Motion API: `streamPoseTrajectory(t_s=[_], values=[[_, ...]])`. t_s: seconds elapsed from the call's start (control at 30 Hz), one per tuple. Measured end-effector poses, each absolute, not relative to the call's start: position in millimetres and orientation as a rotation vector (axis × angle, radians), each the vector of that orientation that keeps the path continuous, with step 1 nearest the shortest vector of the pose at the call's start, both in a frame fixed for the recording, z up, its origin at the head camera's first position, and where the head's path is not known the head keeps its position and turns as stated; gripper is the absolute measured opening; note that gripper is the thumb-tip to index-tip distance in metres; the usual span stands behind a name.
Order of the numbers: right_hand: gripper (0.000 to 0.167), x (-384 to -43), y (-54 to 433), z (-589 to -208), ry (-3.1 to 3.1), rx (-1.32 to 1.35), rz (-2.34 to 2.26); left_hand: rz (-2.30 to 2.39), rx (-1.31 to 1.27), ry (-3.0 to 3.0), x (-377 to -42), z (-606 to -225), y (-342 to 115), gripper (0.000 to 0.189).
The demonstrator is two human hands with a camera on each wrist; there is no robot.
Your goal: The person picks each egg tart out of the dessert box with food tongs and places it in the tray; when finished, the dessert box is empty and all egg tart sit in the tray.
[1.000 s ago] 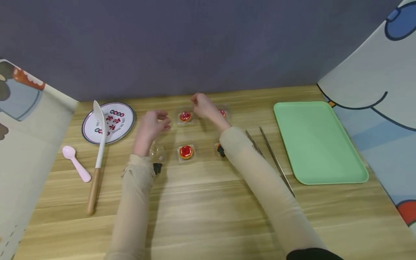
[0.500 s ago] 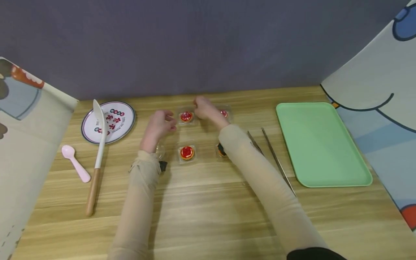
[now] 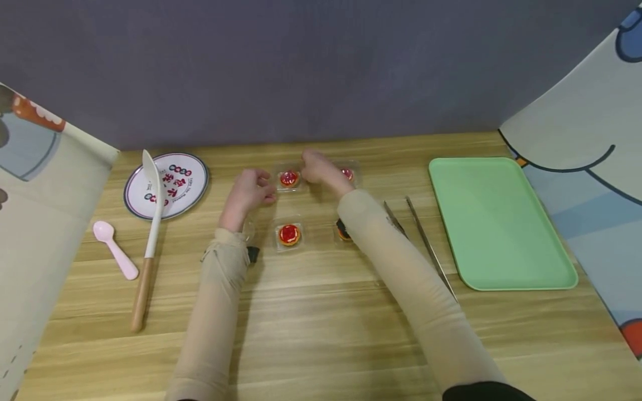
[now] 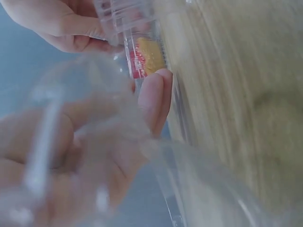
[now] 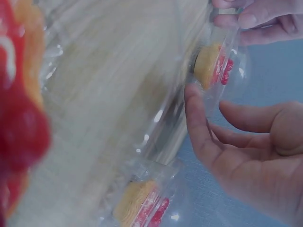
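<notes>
A red-topped tart in a clear plastic box (image 3: 288, 179) sits at the back middle of the table, between both hands. My left hand (image 3: 249, 192) holds the box's left side; in the right wrist view its thumb and fingers lie about the clear edge. My right hand (image 3: 318, 168) is at the opposite side. In the right wrist view, the right thumb and index finger (image 5: 196, 111) have the box edge between them. A second boxed tart (image 3: 347, 174) stands just right of the right wrist. The right hand's fingertips are hidden in the head view.
Another boxed tart (image 3: 289, 234) lies in front; one more (image 3: 344, 236) is partly under the right sleeve. Metal tongs (image 3: 426, 239) and a green tray (image 3: 501, 223) lie right. A patterned plate (image 3: 188, 192), long-handled spoon (image 3: 144, 292) and pink spoon (image 3: 117, 253) lie left.
My left hand has moved right, up to the box's left edge. My right hand keeps nearly the same place at the box; the head view has shifted slightly.
</notes>
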State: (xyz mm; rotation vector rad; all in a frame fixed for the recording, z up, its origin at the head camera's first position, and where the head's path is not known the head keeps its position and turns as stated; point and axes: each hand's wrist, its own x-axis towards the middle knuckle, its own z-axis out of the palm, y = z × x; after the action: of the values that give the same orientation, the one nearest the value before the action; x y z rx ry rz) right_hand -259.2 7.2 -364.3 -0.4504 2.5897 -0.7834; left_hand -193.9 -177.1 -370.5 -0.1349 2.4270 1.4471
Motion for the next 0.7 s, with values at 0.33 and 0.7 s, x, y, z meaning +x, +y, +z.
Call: streamPoseTrajectory(t_s=[0.33,0.7], values=[[0.023,-258.2,5.7,-361.9,2.583,-0.430,-0.714,1.513,-0.138,2.362,-195.3,-372.8,-179.8,0.040],[0.024,-254.6,4.4,-356.4,2.593,-0.409,-0.685,1.511,-0.125,2.426,-195.2,-374.2,-177.5,0.044]])
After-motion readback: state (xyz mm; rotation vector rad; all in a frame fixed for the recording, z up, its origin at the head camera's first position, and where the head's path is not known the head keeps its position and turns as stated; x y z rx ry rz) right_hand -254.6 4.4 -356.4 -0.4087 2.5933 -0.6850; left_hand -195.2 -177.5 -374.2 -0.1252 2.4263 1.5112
